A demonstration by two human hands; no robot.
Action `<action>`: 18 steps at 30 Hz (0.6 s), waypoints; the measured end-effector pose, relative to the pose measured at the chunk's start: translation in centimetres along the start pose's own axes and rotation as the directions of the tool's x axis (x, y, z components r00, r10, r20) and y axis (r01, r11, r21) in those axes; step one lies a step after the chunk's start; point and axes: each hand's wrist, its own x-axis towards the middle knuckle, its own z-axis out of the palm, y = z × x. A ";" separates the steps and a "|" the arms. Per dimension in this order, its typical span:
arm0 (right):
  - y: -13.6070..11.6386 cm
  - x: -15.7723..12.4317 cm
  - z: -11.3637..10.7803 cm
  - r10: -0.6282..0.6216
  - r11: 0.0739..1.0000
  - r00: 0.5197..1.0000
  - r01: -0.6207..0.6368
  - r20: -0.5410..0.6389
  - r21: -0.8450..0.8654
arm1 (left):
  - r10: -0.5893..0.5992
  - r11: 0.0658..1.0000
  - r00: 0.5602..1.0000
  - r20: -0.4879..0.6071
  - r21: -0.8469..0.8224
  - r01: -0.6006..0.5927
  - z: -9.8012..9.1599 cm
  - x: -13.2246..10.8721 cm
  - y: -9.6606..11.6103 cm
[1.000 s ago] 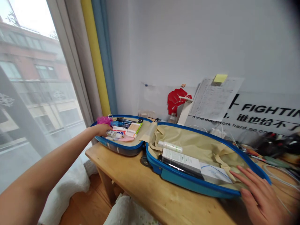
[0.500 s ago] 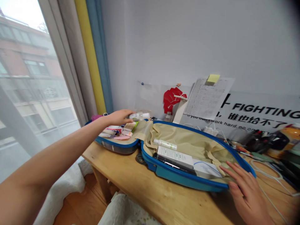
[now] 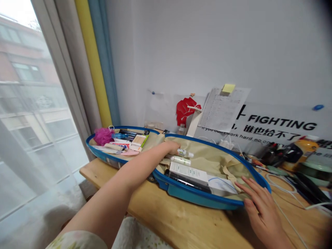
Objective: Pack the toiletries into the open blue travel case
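Note:
An open blue suitcase (image 3: 202, 200) with beige lining lies across the wooden table. Inside its right half, my left hand (image 3: 172, 147) is closed around a small clear bottle (image 3: 185, 153) with a white label. Just in front of that bottle lies a white tube-shaped bottle (image 3: 181, 160). Nearer the front rim are a white printed box (image 3: 188, 172), a long black item (image 3: 188, 181) and a white packet (image 3: 221, 185) with a blue line. My right hand (image 3: 261, 207) rests at the suitcase's right front rim, fingers spread and holding nothing.
The suitcase's left half holds a purple bath puff (image 3: 103, 136), a pink item (image 3: 130, 152) and several small packages. Cables (image 3: 281, 183), an orange bottle (image 3: 302, 152) and dark clutter stand at the right. Papers (image 3: 220, 110) hang on the wall behind.
My left hand has carried the clear bottle from above the left half rightward and down into the right half. My right hand stays by the rim. The view has shifted slightly.

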 end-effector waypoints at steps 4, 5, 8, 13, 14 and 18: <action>0.0 0.0 -0.1 -0.019 1.000 1.000 0.019 -0.001 0.007 | 0.017 1.000 1.000 -0.009 -0.001 -0.017 1.6 1.3 -0.5; 0.0 0.0 -0.1 -0.022 1.000 1.000 0.022 -0.001 0.006 | 0.024 1.000 1.000 -0.010 0.000 -0.024 1.8 1.5 -0.6; 0.2 -0.1 0.1 -0.003 1.000 1.000 0.003 0.002 0.000 | 0.038 0.999 0.999 -0.010 0.002 -0.038 2.3 2.0 -1.0; 0.2 -0.1 0.1 -0.031 1.000 0.999 0.031 -0.010 0.004 | 0.040 0.999 0.999 -0.005 -0.011 -0.040 2.5 2.7 -1.5; 0.2 -0.1 0.0 -0.040 0.999 0.999 0.040 -0.012 0.002 | 0.043 0.999 0.999 -0.005 -0.018 -0.043 2.6 2.8 -1.7; 0.1 0.0 -0.1 -0.062 0.998 0.998 0.062 -0.009 -0.006 | 0.078 0.994 0.997 -0.025 -0.078 -0.080 3.2 3.3 -2.0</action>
